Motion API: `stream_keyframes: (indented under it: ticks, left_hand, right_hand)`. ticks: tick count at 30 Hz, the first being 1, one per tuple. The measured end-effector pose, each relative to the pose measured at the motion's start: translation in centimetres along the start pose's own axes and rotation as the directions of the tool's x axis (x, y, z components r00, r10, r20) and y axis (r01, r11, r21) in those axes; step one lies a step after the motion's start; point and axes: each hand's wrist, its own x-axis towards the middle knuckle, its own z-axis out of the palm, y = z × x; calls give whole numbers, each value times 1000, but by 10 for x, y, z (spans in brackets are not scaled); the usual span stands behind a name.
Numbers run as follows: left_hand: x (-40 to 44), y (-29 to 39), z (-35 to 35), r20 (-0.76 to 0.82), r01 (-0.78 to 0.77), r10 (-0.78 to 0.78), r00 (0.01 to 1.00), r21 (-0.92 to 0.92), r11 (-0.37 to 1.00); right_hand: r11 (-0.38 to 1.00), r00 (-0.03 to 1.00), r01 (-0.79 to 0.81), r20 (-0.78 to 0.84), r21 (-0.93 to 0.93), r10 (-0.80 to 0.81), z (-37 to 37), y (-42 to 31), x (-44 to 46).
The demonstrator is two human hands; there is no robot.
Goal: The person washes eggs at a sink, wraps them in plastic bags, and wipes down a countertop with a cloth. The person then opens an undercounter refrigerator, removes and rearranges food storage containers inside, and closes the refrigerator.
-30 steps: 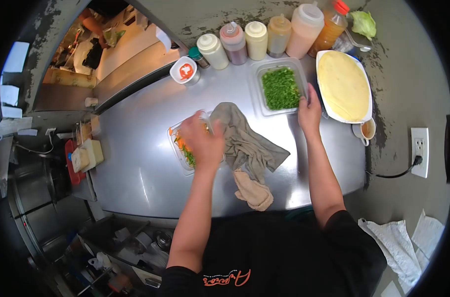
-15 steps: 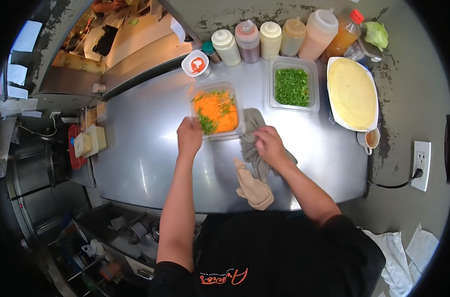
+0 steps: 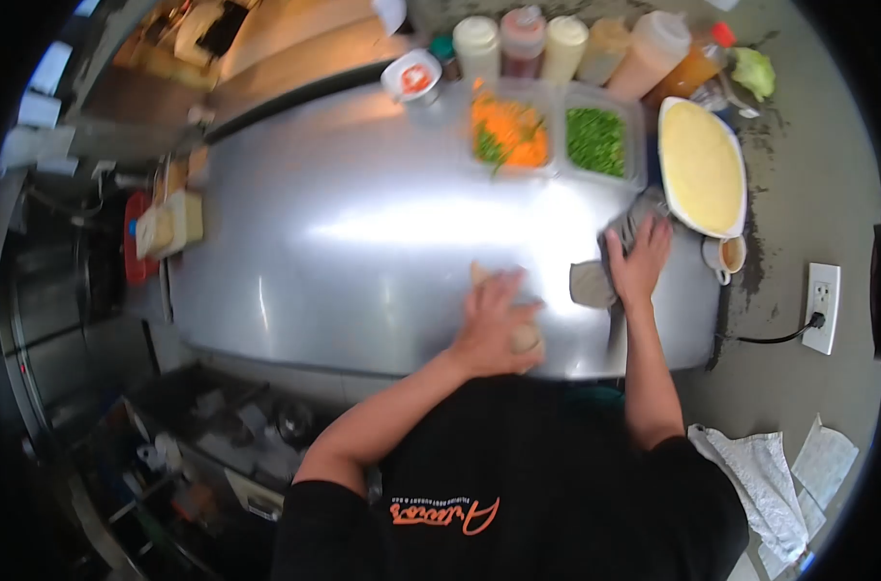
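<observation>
Pressing crumpled grey fabric cloth (image 3: 592,285) onto shiny steel tabletop (image 3: 266,208) with right hand (image 3: 641,254) — spread over it, not closed round it. Covering small beige terry cloth (image 3: 526,340) near front edge with left hand (image 3: 494,327); too blurred to tell whether gripping. Could bump white oval dish (image 3: 743,198), just beside grey cloth, if sliding too far right. Might then tip small handled cup (image 3: 711,259) and spill brown contents. Could also jog clear plastic tub of chopped greens (image 3: 595,142) by sweeping forward — likeliest through a loose fold catching.
</observation>
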Motion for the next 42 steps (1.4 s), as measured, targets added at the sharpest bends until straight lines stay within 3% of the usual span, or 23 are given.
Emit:
stream_keyframes:
  ticks: [3, 5, 6, 7, 9, 10, 11, 12, 13, 15, 17, 19, 21, 24, 25, 27, 29, 32, 34, 35, 37, 40, 42]
  left_hand:
    - [-51, -21, 11, 98, -257, 257, 962, -6, 966]
    - [-78, -83, 4, -14, -160, 161, 987, 69, 985]
    - [-105, -125, -8, -115, 187, -183, 976, 29, 982]
    - [-140, -148, -29, -558, 413, -215, 802, 258, 873]
    - [-251, -173, -93, -617, 882, -712, 334, -60, 466]
    - [-336, -195, -110, -675, 917, -719, 166, -162, 364]
    - [-424, -201, -123, -692, 953, -709, 135, -103, 283]
    - [-472, -171, -145, -580, 892, -815, -2, -370, 261]
    - [-537, -160, -139, -702, 902, -693, -167, -392, 180]
    - [-619, -118, -129, -659, 781, -657, -367, -602, 167]
    - [-598, -69, -130, -630, 780, -574, -523, -625, -25]
    - [-604, -73, -113, -496, 549, -609, -619, -828, 116]
    - [-571, -89, -123, -509, 647, -663, -549, -761, 49]
    - [-541, -157, -145, -383, 258, -772, -506, -922, 289]
    - [-521, -175, -168, -342, 410, -801, -491, -902, 134]
    - [-518, -239, -182, -531, 440, -783, -324, -817, 372]
    - [-494, -279, -219, -593, 424, -789, -160, -763, 487]
    - [-458, -315, -264, -624, 408, -778, 71, -694, 593]
    - [-423, -310, -290, -625, 352, -748, 223, -664, 660]
    - [-406, -312, -297, -625, 309, -722, 297, -652, 692]
    - [-379, -319, -307, -482, 345, -724, 493, -656, 671]
    - [-354, -356, -304, -420, 551, -693, 586, -419, 721]
    - [-353, -389, -323, -483, 520, -709, 514, -482, 705]
  right_hand:
    - [955, 948, 276, 132, 106, -288, 0, -75, -19]
    - [864, 838, 445, 231, 237, -495, -4, -108, -48]
    - [802, 750, 512, 294, 308, -592, -10, -116, -62]
    - [743, 651, 585, 359, 325, -669, -22, -122, -72]
    - [803, 722, 577, 365, 151, -588, -14, -111, -67]
    - [819, 755, 571, 354, 61, -553, -6, -105, -57]
    - [899, 863, 436, 262, 47, -432, 3, -106, -47]
    - [905, 882, 420, 207, 65, -424, 14, -118, -40]
    - [915, 901, 395, 158, 86, -404, 26, -132, -39]
    - [886, 884, 445, 96, 129, -458, 58, -165, -47]
    - [827, 844, 516, 27, 224, -535, 75, -234, -64]
    - [816, 838, 524, 23, 243, -545, 90, -310, -78]
    - [741, 765, 628, -14, 237, -643, 113, -378, -105]
    - [435, 573, 581, 33, 688, -819, 102, -476, -180]
    - [356, 461, 636, 33, 684, -887, 113, -492, -219]
    - [173, 211, 696, 33, 697, -977, 135, -524, -300]
    - [125, 139, 709, 36, 694, -990, 102, -525, -320]
    - [409, 543, 705, -69, 580, -837, 116, -451, -288]
    - [722, 840, 416, 70, 553, -538, 98, -377, -244]
    - [774, 848, 523, -130, 357, -514, 101, -327, -225]
    - [956, 976, 198, 50, 218, -213, 92, -240, -175]
    - [845, 910, -233, 198, -482, 364, -45, -390, -178]
    - [983, 999, 21, 32, -181, -16, 3, -385, -146]
